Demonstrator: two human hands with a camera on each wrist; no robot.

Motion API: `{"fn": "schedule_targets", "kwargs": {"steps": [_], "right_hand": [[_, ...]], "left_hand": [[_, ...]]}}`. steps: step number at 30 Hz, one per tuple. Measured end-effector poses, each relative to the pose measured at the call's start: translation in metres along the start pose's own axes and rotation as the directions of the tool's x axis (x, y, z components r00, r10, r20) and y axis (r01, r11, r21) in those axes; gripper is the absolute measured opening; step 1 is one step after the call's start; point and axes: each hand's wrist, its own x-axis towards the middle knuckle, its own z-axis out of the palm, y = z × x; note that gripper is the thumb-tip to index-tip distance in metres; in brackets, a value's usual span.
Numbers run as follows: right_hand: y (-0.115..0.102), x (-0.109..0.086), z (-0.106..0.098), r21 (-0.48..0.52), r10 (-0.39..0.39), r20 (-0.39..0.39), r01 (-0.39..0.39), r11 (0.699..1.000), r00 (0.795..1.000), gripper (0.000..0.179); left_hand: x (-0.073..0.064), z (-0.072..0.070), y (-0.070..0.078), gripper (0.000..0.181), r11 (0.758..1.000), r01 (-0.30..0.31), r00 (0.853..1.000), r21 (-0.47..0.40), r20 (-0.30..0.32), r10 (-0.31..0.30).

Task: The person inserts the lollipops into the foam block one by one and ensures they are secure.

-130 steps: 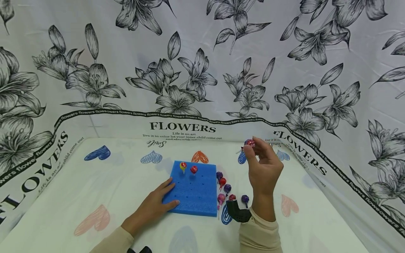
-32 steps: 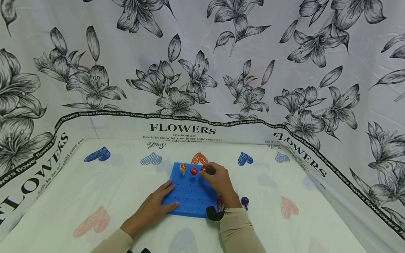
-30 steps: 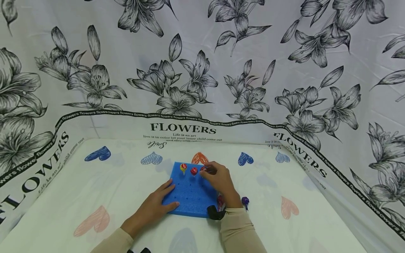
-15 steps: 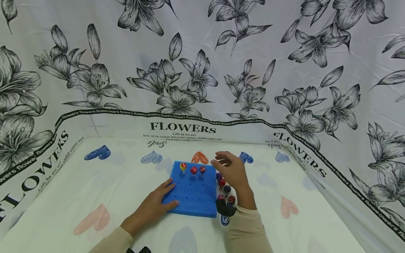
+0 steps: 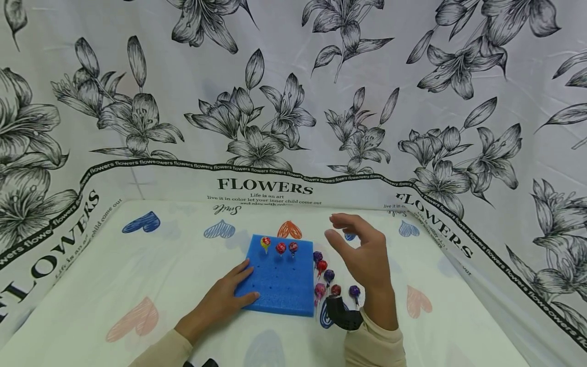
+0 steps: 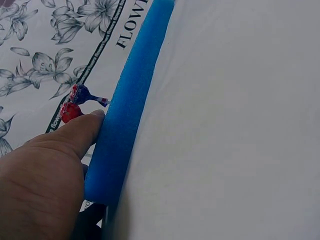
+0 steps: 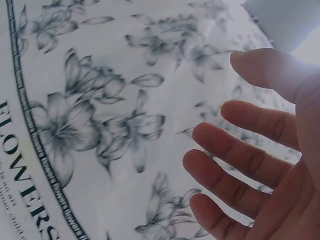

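A blue foam board (image 5: 279,285) with small holes lies on the table. Three lollipops stand upright in its far row: a yellow-and-red one (image 5: 265,241), a red one (image 5: 281,248) and a dark red one (image 5: 293,247) with a blue lower wrapper. My left hand (image 5: 224,295) rests on the board's left edge, fingers extended. The thumb (image 6: 82,132) touches the foam in the left wrist view. To the right of the board, my right hand (image 5: 367,250) is raised with fingers spread and slightly bent, holding nothing; its palm (image 7: 280,200) shows in the right wrist view.
Beside the board's right edge lie several wrapped lollipops, among them a purple one (image 5: 329,276), a red one (image 5: 322,265) and a pink one (image 5: 320,290). Another purple lollipop (image 5: 354,291) lies farther right. A flower-printed curtain (image 5: 275,127) hangs behind the table.
My right hand brought a lollipop to the board's far row, let go of it there, and moved back to the right with its fingers spreading. The left hand stayed on the board.
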Motion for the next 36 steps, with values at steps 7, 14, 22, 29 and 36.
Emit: {"fn": "schedule_targets", "kwargs": {"steps": [7, 14, 22, 29, 36], "right_hand": [[-0.022, -0.001, -0.018, 0.217, -0.186, -0.117, 0.208, 0.954, 0.975, 0.023], [-0.016, -0.004, -0.036, 0.399, -0.195, -0.284, 0.300, 0.866, 0.939, 0.027], [-0.006, -0.011, -0.063, 0.447, -0.041, -0.422, 0.247, 0.859, 0.906, 0.026], [0.026, -0.019, -0.080, 0.518, 0.049, -0.414, 0.192, 0.834, 0.909, 0.023], [0.070, -0.035, -0.080, 0.421, 0.281, -0.251, -0.157, 0.893, 0.926, 0.025]], "left_hand": [[-0.002, 0.000, -0.002, 0.072, 1.000, -0.013, 1.000, 0.003, 0.001, 0.013], [-0.002, 0.000, 0.001, 0.072, 1.000, -0.010, 1.000, 0.002, -0.002, 0.010], [0.001, -0.002, 0.004, 0.072, 0.999, -0.040, 0.999, 0.021, -0.008, 0.041], [0.000, -0.003, 0.002, 0.073, 0.999, -0.042, 0.999, 0.027, 0.005, 0.042], [0.000, -0.003, -0.001, 0.073, 0.999, -0.039, 0.999, 0.017, 0.015, 0.039]]}}
